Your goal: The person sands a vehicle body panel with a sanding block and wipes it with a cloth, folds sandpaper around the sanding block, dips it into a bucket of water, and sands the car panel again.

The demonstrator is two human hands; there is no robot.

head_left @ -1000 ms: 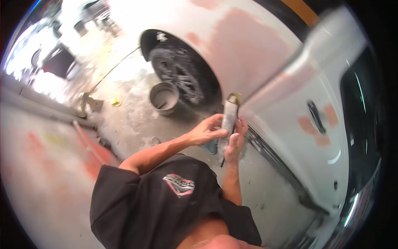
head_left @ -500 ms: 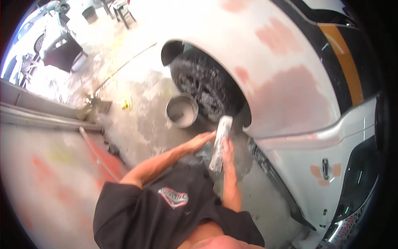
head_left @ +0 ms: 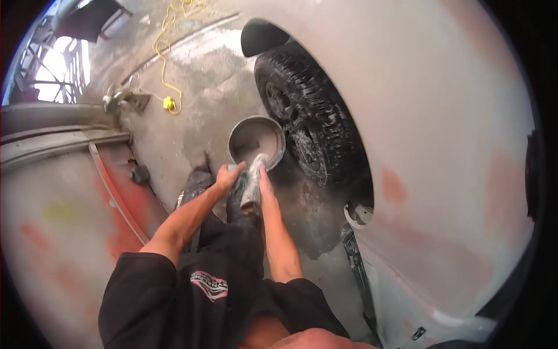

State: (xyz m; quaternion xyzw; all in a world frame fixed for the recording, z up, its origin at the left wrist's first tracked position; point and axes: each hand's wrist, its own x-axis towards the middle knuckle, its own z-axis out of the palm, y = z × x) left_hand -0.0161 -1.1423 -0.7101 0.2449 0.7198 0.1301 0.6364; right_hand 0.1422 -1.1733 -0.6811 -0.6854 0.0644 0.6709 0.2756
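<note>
Near the center of the frame, the right hand grasps the block along its right side, fingers mostly hidden. The left hand is partly curled at its left; its grip is unclear. The block's upper end overlaps the bucket's lower rim.

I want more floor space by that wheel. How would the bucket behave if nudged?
The bucket is probably heavy for its size, given what looks like cloudy liquid inside. Its open top suggests a quick shove could make it slosh. The round wall seems stiff, and the tire might block it on one side.
</note>
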